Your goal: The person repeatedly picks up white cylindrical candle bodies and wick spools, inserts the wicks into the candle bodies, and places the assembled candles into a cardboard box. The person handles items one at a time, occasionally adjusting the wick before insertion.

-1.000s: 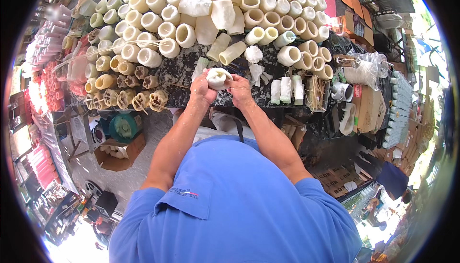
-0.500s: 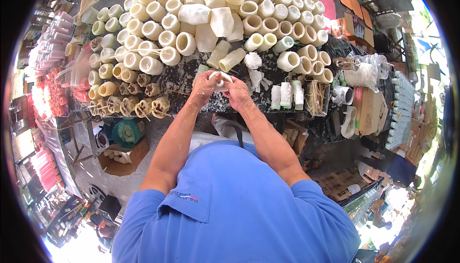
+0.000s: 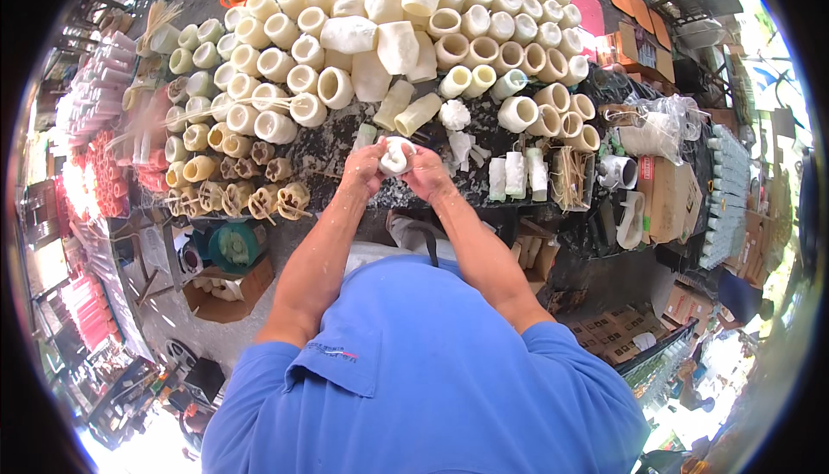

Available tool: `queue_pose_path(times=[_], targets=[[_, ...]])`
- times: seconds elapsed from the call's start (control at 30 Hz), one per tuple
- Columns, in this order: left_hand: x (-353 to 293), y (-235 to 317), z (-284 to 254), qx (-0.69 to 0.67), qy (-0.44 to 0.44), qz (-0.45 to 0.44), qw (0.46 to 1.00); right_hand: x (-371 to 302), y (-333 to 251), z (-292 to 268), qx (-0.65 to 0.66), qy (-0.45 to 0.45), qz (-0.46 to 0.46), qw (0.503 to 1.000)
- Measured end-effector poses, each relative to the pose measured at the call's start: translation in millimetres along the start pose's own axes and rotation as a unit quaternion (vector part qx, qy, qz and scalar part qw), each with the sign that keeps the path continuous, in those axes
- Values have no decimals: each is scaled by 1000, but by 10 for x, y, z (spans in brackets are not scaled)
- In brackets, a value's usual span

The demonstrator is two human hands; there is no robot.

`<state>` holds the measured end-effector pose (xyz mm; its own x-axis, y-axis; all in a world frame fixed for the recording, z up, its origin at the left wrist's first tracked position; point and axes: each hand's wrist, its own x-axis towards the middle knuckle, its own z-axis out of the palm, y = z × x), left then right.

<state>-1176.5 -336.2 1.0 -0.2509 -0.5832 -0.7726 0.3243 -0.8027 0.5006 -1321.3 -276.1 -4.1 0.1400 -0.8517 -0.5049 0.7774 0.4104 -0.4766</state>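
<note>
Between my two hands, above the front of the dark table (image 3: 324, 142), I hold a lump of white wax (image 3: 395, 156), rounded and dented in the middle. My left hand (image 3: 366, 169) grips its left side, fingers curled against it. On the opposite side my right hand (image 3: 425, 173) is closed on the same lump, thumb near its top. White flecks stick to both forearms. Just beyond lie two pale wax cylinders, the nearer a yellowish one (image 3: 418, 115). A crumpled white wax piece (image 3: 455, 115) lies to the right of them.
Rows of hollow cream wax cups (image 3: 335, 87) cover the table's far side. Several white pillar pieces (image 3: 515, 172) stand right of my hands, beside a box of thin sticks (image 3: 570, 176). Pink candles (image 3: 102, 172) crowd the far left. An open cardboard box (image 3: 229, 297) sits below the table.
The white lump has been turned in my hands, so its broad dented face now shows instead of a narrow edge. Both hands sit slightly lower and remain on it.
</note>
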Motion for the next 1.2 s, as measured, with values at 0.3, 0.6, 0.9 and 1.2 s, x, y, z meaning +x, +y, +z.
queue_pose_path(times=[0.3, 0.6, 0.9, 1.2], targets=[[234, 43, -75, -38, 65, 87, 993, -39, -168, 13, -154, 218, 39, 963], [-298, 230, -69, 8, -197, 109, 974, -400, -435, 658, -645, 27, -294, 705], [-407, 296, -255, 533, 65, 376, 755, -490, -212, 635, -649, 3, -413, 639], [-52, 361, -380, 255, 44, 149, 954, -476, -302, 568, -386, 135, -170, 897]])
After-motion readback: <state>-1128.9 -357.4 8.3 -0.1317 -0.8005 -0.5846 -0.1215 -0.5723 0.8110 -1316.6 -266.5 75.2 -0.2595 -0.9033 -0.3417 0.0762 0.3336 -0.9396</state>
